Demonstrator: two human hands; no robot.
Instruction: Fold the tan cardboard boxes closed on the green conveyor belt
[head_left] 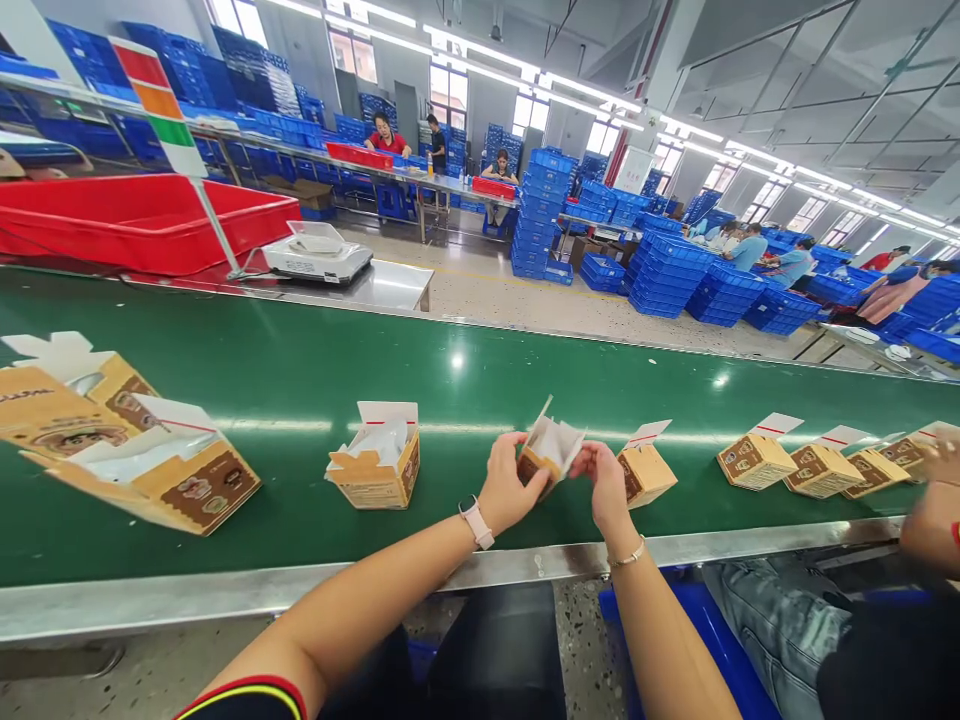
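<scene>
A small brown and tan carton (553, 452) with raised white flaps and a white bag inside is tilted over the green belt. My left hand (514, 485) is closed around its left and near side, thumb on the front. At its right edge, the fingers of my right hand (604, 485) are bent against a side flap, partly hidden by it. Just right of that hand stands another carton (649, 475), its white lid flap up. On the left, an open carton (382, 465) shows a white bag inside.
The green conveyor belt (285, 365) has a metal edge (225, 595) towards me. More open cartons (202, 490) lie far left, and several lidded cartons (757, 460) are at right, near a co-worker's hand (941, 470). Across the belt are a red tray (150, 225) and a white scale (319, 255).
</scene>
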